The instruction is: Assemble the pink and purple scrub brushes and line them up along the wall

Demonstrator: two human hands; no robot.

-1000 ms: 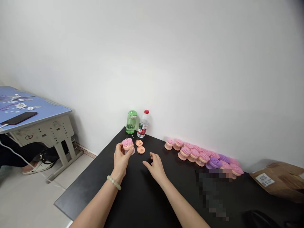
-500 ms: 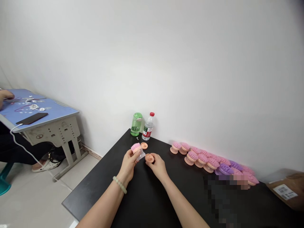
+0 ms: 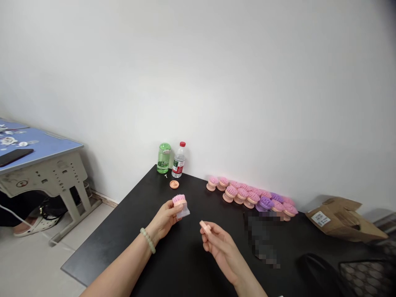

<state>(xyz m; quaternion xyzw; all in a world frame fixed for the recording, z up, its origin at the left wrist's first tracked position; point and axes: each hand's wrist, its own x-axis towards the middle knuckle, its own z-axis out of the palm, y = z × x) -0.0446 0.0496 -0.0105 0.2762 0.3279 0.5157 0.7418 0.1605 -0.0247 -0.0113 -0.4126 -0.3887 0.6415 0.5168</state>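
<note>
The person's left hand (image 3: 163, 218) is curled closed around a pink-bristled massage brush (image 3: 178, 201), fingers wrapped under its peach base, with the bristles pointing up and away from the palm. A clear plastic piece (image 3: 185, 211) is sitting against the brush on the side toward the right hand, and it is touching the fingertips of the left hand. A pale green bead bracelet (image 3: 147, 240) is circling the left wrist.

The right hand (image 3: 219, 247) is partly closed, pinching a peach disc (image 3: 205, 226) near its fingertips. The disc is standing edge-on and is well apart from the brush, with open table between the two hands.

Both hands are hovering over a black table (image 3: 102, 255). A second peach disc (image 3: 174, 184) is lying flat near the table's far edge, just in front of a green water bottle (image 3: 163, 158) and a clear plastic bottle with a red cap (image 3: 178, 160). Rows of pink and purple brushes (image 3: 247, 196) are lining the wall at upper right of the table. A brown cardboard package (image 3: 340, 220) is resting at the right, and a blue desk (image 3: 37, 146) is standing at the left.
</note>
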